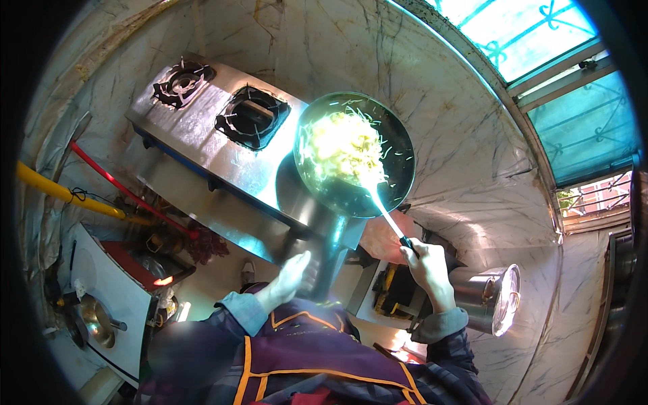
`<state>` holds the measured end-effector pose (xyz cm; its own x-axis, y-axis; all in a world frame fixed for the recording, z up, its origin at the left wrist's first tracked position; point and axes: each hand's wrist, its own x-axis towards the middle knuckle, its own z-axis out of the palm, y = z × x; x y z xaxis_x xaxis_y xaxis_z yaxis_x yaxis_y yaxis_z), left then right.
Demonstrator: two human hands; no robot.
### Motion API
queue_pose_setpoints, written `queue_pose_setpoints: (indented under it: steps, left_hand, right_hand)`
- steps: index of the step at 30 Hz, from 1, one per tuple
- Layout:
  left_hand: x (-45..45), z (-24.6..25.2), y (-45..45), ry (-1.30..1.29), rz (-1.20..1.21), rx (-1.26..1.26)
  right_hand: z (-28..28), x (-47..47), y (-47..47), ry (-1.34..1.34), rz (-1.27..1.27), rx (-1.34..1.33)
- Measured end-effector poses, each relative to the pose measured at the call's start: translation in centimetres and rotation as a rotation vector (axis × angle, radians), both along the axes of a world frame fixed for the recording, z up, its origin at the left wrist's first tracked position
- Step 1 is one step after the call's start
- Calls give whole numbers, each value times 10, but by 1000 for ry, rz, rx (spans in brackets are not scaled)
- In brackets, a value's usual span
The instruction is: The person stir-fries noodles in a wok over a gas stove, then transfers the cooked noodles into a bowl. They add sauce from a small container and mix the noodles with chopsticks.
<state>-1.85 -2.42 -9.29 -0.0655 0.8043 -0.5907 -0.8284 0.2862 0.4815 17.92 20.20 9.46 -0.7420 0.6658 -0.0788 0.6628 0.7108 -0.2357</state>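
Observation:
My right hand is closed around the dark handle end of a spatula or ladle. Its far end rests in pale shredded food inside a large dark wok, where glare hides the tool's head. The wok sits at the right end of a steel gas stove. Below the wok, in front of the stove's edge, my left hand is held with its fingers extended and somewhat blurred; nothing is seen in it. Whether the wok's handle lies near that hand cannot be told.
Two burners show on the stove's left part. A lidded steel pot stands at the right. A white table with a metal ladle or small pan is at lower left. A red hose and yellow pipe run left of the stove.

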Motion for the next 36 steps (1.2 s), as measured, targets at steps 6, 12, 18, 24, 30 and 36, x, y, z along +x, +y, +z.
queue_pose_setpoints:
  steps: [6,12,18,24,30,36]
  left_hand:
    - [-9,-118,31,94,317,-171]
    - [-11,-130,60,107,432,-293]
    - [-4,-163,55,351,422,-215]
    - [-6,-128,37,361,374,-235]
    - [-9,-69,-48,203,342,-202]
    - [-1,-81,-147,227,417,-373]
  right_hand:
    - [-28,-6,-22,30,3,130]
    - [-27,-13,-30,4,-52,107]
    - [-4,-19,-26,88,38,132]
    - [42,-79,46,383,42,106]
    - [-30,-218,166,360,225,92]
    - [-73,-279,194,104,301,182]
